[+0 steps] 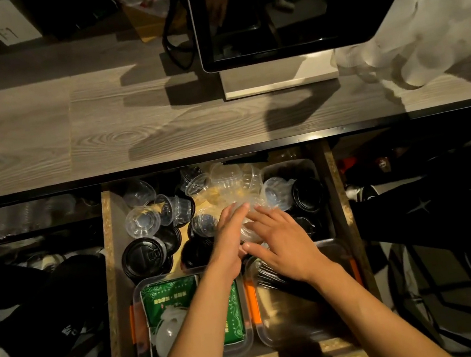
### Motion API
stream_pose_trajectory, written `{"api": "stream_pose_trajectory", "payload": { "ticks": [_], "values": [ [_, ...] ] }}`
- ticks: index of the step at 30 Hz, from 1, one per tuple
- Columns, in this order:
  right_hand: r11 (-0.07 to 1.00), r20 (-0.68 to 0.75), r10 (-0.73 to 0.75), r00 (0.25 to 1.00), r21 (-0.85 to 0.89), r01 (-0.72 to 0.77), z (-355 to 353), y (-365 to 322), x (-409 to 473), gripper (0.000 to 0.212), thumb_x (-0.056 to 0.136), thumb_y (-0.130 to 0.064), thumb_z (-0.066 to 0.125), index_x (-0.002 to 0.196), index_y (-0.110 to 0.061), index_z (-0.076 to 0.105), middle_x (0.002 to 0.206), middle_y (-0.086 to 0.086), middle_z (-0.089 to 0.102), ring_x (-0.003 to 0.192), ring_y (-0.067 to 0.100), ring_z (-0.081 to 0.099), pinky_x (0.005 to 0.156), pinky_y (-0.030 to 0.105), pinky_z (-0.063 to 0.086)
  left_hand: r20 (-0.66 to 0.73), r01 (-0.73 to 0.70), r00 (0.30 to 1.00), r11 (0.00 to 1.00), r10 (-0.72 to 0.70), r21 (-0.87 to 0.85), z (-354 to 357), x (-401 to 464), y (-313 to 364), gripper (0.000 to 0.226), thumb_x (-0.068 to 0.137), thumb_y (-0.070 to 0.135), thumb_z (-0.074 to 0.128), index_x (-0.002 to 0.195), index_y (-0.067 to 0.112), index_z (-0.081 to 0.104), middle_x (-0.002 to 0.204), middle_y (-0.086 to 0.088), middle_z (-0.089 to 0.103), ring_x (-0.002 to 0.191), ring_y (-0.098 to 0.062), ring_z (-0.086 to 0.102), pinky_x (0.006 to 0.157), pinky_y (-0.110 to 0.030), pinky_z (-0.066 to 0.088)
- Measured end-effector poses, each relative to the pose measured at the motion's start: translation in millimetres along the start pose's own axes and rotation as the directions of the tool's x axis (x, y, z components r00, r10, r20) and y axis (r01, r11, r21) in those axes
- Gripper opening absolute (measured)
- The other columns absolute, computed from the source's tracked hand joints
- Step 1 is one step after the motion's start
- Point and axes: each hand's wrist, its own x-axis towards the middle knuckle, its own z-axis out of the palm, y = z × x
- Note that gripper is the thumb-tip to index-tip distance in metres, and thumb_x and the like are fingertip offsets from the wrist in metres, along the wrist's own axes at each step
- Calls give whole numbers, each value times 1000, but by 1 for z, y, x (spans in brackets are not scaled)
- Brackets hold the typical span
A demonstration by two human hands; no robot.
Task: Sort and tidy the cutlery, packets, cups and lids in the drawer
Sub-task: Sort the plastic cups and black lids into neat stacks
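1. The drawer (114, 279) stands pulled out below the wooden counter (94, 124), and the person leans over it with both arms reaching into its middle.
2. The left hand (232, 241) and right hand (282, 245) meet over a clear plastic item (249, 232), seemingly a small cup or lid; the fingers lie fairly straight against it, pressing from both sides, neither hand plainly clenched round it.
3. Partly done, by the look of it: the green packets (170, 298) sit in the near-left clear tub (139, 319) with orange clips, and dark cutlery (275, 277) lies in the near-right tub (343, 253).
4. Black lids (144, 256) form a rough stack at the left, and more black lids (308, 194) sit in a tray at the far right.
5. Still untidy: loose clear cups (143, 220) lie scattered and tipped across the back of the drawer, some on their sides, unstacked.
6. In judgement, the packets and cutlery look settled, while nesting the clear cups and grouping lids remains, so the task seems about midway.
7. A monitor (277, 6) stands on the counter above.
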Motion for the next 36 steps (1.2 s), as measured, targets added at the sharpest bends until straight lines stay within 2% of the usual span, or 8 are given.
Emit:
{"api": "stream_pose_trajectory", "payload": {
  "ticks": [4, 7, 9, 13, 20, 23, 30, 36],
  "values": [
    [984, 60, 29, 998, 174, -39, -4, 7, 0, 83, 88, -78, 16, 135, -24, 57, 146, -5, 50, 137, 10, 38, 118, 37, 21, -12, -7, 1000, 1000, 7, 12, 5, 5, 1, 13, 99, 40, 56, 112, 42, 54, 119, 15, 54, 104, -3, 53, 88, -35, 51],
    [813, -105, 117, 988, 582, -35, -8, 12, -1, 45, 95, -50, 48, 122, -20, 67, 131, -8, 63, 127, 5, 51, 111, 25, 34, -46, -13, 999, 999, 11, -45, 5, 6, 2, 8, 100, 38, 55, 106, 42, 58, 127, -1, 60, 107, -23, 63, 77, -39, 55],
    [680, -264, 374, 889, 730, -70, -13, 16, 0, 25, 95, -27, 58, 114, -18, 70, 116, -6, 69, 114, 7, 61, 98, 22, 46, -74, -27, 997, 996, 20, -89, 3, 9, 3, 13, 100, 35, 55, 113, 34, 59, 129, -9, 58, 109, -29, 63, 70, -40, 58],
    [713, -305, 641, 704, 576, -400, -4, 44, 21, 30, 92, -19, 65, 122, -14, 66, 113, -1, 68, 104, 11, 64, 84, 12, 47, -174, -53, 984, 985, 24, -166, -8, 15, 2, 22, 100, 32, 56, 122, 28, 58, 134, -7, 48, 119, -31, 54, 75, -46, 61],
    [845, -70, 529, 846, 133, -518, 35, 66, 56, 19, 93, -22, 59, 106, -14, 70, 97, 10, 71, 88, 28, 69, 70, 34, 55, -227, -63, 974, 980, 19, -187, -18, 6, -2, 21, 98, 39, 58, 117, 30, 60, 136, -6, 49, 119, -29, 55, 81, -47, 61],
    [862, -113, 491, 864, 206, -463, 28, 61, 50, 17, 95, -15, 56, 102, -12, 71, 92, 11, 72, 84, 28, 69, 73, 41, 56, -246, -74, 969, 977, 23, -202, -26, 0, -2, 23, 97, 42, 58, 118, 31, 59, 138, -7, 49, 122, -30, 54, 78, -44, 61],
    [800, -349, 443, 826, 570, -188, -11, 3, 20, 20, 91, -12, 67, 108, -21, 73, 94, -12, 69, 90, -1, 63, 80, 11, 48, -282, -65, 959, 975, 2, -213, -31, -17, 4, 45, 96, 49, 55, 133, 23, 50, 134, -9, 49, 118, -29, 56, 70, -37, 62],
    [948, -355, 140, 924, 317, -22, -21, -57, 8, 18, 89, -14, 69, 107, -16, 74, 96, -18, 65, 94, 5, 58, 83, 10, 42, -185, -49, 983, 951, -9, -304, -36, -46, 23, 45, 98, 51, 50, 127, 18, 58, 114, -10, 70, 100, -22, 69, 82, -39, 58]
  ]
}}
